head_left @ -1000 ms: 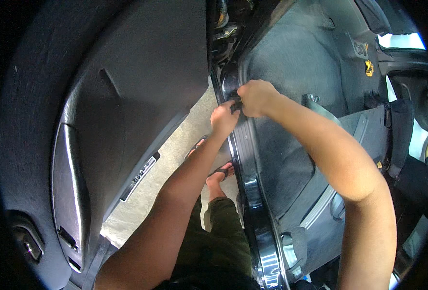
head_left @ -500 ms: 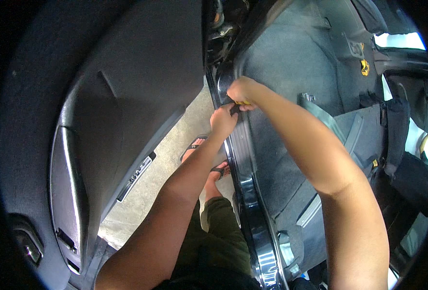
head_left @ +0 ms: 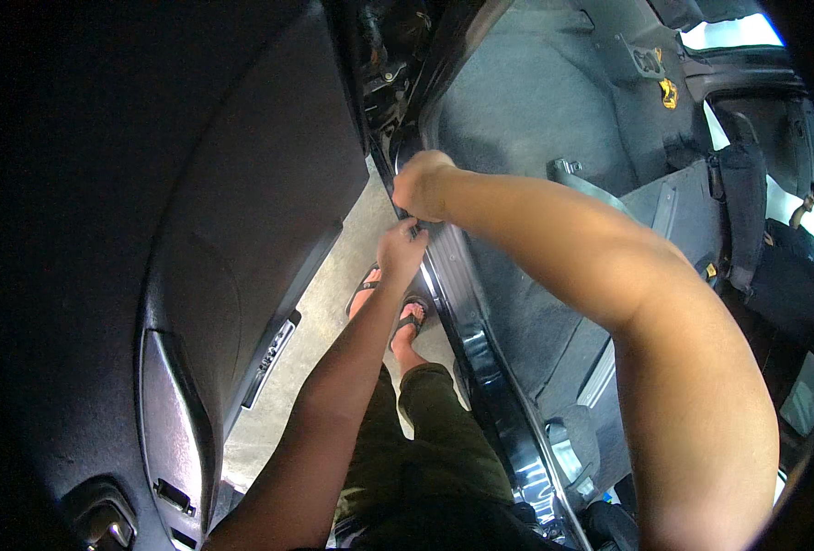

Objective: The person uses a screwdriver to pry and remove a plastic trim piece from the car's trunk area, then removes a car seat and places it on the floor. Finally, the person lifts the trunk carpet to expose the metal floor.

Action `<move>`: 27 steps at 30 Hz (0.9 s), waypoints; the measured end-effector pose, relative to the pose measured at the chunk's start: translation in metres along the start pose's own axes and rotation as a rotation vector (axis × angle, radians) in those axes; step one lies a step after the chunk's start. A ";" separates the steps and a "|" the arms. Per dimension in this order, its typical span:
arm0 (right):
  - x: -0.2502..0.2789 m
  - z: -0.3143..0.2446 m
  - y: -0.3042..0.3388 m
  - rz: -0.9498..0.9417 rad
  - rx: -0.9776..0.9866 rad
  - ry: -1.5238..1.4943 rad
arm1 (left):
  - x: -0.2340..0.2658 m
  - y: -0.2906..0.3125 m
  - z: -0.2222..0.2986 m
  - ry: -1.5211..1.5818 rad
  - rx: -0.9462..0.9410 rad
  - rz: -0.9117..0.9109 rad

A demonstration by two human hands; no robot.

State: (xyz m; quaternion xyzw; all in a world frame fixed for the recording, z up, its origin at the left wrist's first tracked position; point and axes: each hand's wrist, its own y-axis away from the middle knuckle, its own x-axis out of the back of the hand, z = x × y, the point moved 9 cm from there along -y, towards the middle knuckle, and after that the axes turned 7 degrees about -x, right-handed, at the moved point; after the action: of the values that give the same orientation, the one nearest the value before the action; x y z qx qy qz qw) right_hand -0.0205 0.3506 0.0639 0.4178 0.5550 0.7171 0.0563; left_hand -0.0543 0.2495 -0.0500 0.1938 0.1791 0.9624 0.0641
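My right hand [head_left: 423,186] is curled into a fist over the door sill [head_left: 453,275] of a car, close to the front door pillar. Whatever it grips is hidden behind the fingers and wrist. Just below it, my left hand [head_left: 401,253] has its fingers pinched together at the outer edge of the sill, nearly touching the right hand. A small dark bit shows by the left fingertips, too blurred to name. My right forearm reaches across the car's grey carpeted floor [head_left: 526,119].
The open door panel [head_left: 232,211], black, fills the left side. Door hinge parts [head_left: 384,78] show at the top. A metal bracket [head_left: 565,169] stands on the carpet, and a yellow item [head_left: 668,93] lies farther in. My sandalled feet [head_left: 411,317] stand on the concrete ground [head_left: 310,298].
Both hands have shifted slightly left, and the left one also nearer me. The yellow and black piece seen under my right hand earlier is now hidden. The whole view has tilted a little.
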 end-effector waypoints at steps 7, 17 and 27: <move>0.034 -0.020 0.016 0.181 0.023 -0.028 | -0.010 -0.041 0.018 -0.137 -0.349 0.248; 0.027 0.020 0.085 0.173 -0.358 -0.326 | -0.019 -0.047 0.029 -0.234 -0.340 0.119; 0.026 -0.020 0.062 0.415 0.029 -0.093 | -0.015 -0.051 0.029 -0.316 -0.382 0.117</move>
State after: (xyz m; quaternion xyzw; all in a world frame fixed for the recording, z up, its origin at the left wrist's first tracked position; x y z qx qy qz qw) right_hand -0.0268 0.3259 0.1297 0.5564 0.4643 0.6852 -0.0733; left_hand -0.0267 0.3036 -0.0488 0.3363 -0.0300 0.9386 0.0710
